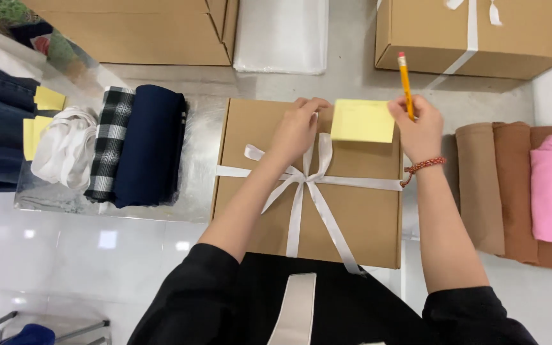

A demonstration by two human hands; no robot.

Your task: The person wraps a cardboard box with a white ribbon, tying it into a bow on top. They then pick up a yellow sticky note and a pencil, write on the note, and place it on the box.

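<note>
On the pale table before the person lies a flat cardboard box, already tied with a white ribbon in a bow. The left hand presses a yellow sticky note against the box's far edge; the right hand grips a yellow pencil upright beside it. Wrapping looks finished, and the note looks blank. Two ribboned boxes show, counting the second box behind, one pencil, and one note in hand.

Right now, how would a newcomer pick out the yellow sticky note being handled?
Find the flat cardboard box tied with white ribbon, centre frame. At its far edge, between the left hand and right hand, sits the sticky note, the only yellow note on the box.
</note>
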